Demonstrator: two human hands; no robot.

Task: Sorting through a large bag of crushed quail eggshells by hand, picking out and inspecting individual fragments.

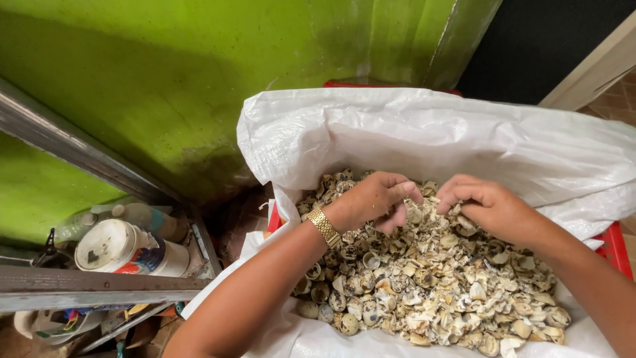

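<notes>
Two hands: both are down in a heap of speckled eggshells (430,285) at the far side of a white sack (424,132), close together but not touching each other.
Left hand (374,199): curled, fingers (405,191) bent in and pressing on the shells near the far edge of the heap; whether any shell is pinched inside them cannot be told. A gold watch (324,227) sits on this wrist.
Right hand (487,204): also curled, knuckles up, fingertips (450,193) tucked under and buried in shell bits just beside the left hand; what it grips, if anything, is hidden.
Eggshells: small, cream and brown-spotted, mostly broken halves and scraps. They fill the sack from its far wall to its near rim, with rounder whole-looking ones along the near left edge.
Sack: woven white plastic, its mouth rolled open and its far wall standing up behind the hands. It lies in a red crate (613,246), which shows at the sack's right edge and in a sliver at its left.
Left of the sack: a white tin (122,248) lying on its side on a metal shelf (99,285), with a plastic bottle (132,215) behind it.
Behind: a green wall (199,66).
</notes>
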